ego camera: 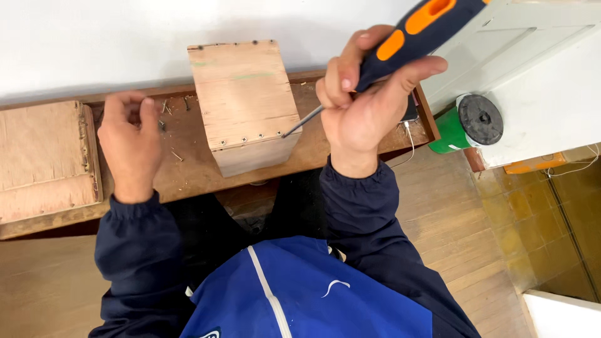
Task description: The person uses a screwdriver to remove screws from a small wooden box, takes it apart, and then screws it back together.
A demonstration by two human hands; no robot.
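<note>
Screwdriver (400,44) sits in the right hand (366,106), which wraps the thick black and orange handle with fingers curled tight and the thumb laid along its near side. Its long axis runs on a slant, from the handle at the far right down to the left, where the thin steel shaft (302,122) ends at the near right corner of the plywood box (244,103). So the tip lies left of and slightly nearer than the grip, and it touches, or all but touches, the last in a row of small screws (260,136) along the box's near top edge. The right hand is much the nearer to that corner.

The left hand (129,147) rests well apart, left of the box, on the brown wooden desk (194,169). Its fingertips are pressed together, seemingly pinching something small; what it is I cannot tell. Splinters and a few loose bits lie scattered around it on the worn surface.

The box is pale, rough-grained wood, squarish, with more dark screw heads along its far edge and faint green marks on top. At the left end of the desk lies a flat, frayed board (44,159) of raw fibrous wood. Farther right, past the desk's end, a green spool with a black round cap (479,119) stands beside a white cabinet (538,81). A pale wall backs the desk.
</note>
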